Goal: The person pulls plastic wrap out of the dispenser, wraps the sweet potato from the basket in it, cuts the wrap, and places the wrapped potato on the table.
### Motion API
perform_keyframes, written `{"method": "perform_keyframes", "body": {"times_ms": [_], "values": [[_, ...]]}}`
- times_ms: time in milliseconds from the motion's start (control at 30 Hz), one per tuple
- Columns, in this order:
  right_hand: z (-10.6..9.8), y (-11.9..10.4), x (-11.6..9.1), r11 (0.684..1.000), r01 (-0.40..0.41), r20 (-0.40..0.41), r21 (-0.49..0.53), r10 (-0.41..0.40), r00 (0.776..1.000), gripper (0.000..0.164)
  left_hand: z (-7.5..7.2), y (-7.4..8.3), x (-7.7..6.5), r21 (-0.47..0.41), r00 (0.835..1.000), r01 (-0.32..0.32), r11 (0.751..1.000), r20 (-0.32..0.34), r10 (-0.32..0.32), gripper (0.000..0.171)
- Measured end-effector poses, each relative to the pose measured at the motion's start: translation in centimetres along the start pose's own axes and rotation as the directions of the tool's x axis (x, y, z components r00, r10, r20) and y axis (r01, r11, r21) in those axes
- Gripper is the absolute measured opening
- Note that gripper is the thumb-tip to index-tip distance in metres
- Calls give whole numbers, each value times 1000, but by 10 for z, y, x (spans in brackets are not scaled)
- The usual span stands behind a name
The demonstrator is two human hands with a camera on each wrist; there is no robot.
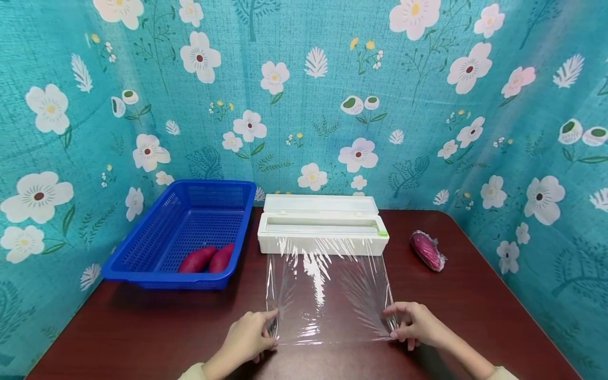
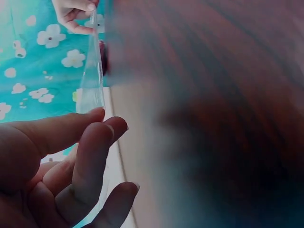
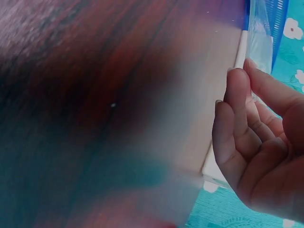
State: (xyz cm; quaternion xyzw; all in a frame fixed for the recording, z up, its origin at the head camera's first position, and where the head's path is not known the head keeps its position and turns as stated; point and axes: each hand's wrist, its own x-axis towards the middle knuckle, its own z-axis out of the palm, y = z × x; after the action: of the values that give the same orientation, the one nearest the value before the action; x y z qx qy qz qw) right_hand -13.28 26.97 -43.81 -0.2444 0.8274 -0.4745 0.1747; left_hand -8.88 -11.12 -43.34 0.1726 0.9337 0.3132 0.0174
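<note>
A sheet of clear plastic wrap [image 1: 328, 301] stretches from a white wrap dispenser [image 1: 323, 246] toward the front of the table. My left hand [image 1: 248, 336] pinches the sheet's near left corner between thumb and fingers; the left wrist view shows that hand [image 2: 80, 161] close up. At the near right corner my right hand [image 1: 414, 326] pinches the film too, and the right wrist view shows its thumb and fingertips meeting on the edge. The dispenser's lid [image 1: 320, 204] is raised at the back. Between both hands the film looks taut, with shiny creases.
On the left stands a blue plastic basket [image 1: 166, 276] with two purple-red sweet potatoes [image 1: 197, 259] inside. A sweet potato wrapped in film [image 1: 427, 250] lies right of the dispenser. The dark red-brown table [image 1: 157, 327] meets a teal flowered curtain [image 1: 304, 105] at the back and sides.
</note>
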Motion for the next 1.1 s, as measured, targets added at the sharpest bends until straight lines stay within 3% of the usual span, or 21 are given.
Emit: {"method": "perform_keyframes", "body": {"times_ms": [233,500,833,1100], "values": [[4,7,5,1000,-23,28,-9,23,999,39,4,-8,5,22,999,25,999,32,-26,55],[11,13,7,997,-24,9,-76,25,1000,40,8,-11,10,184,999,31,982,37,-39,52],[9,14,5,986,-18,-37,-168,12,999,36,6,-19,14,189,995,25,982,89,-42,56],[10,20,6,982,10,-31,-188,-16,999,50,-3,-23,15,129,986,43,991,154,-62,61]]}}
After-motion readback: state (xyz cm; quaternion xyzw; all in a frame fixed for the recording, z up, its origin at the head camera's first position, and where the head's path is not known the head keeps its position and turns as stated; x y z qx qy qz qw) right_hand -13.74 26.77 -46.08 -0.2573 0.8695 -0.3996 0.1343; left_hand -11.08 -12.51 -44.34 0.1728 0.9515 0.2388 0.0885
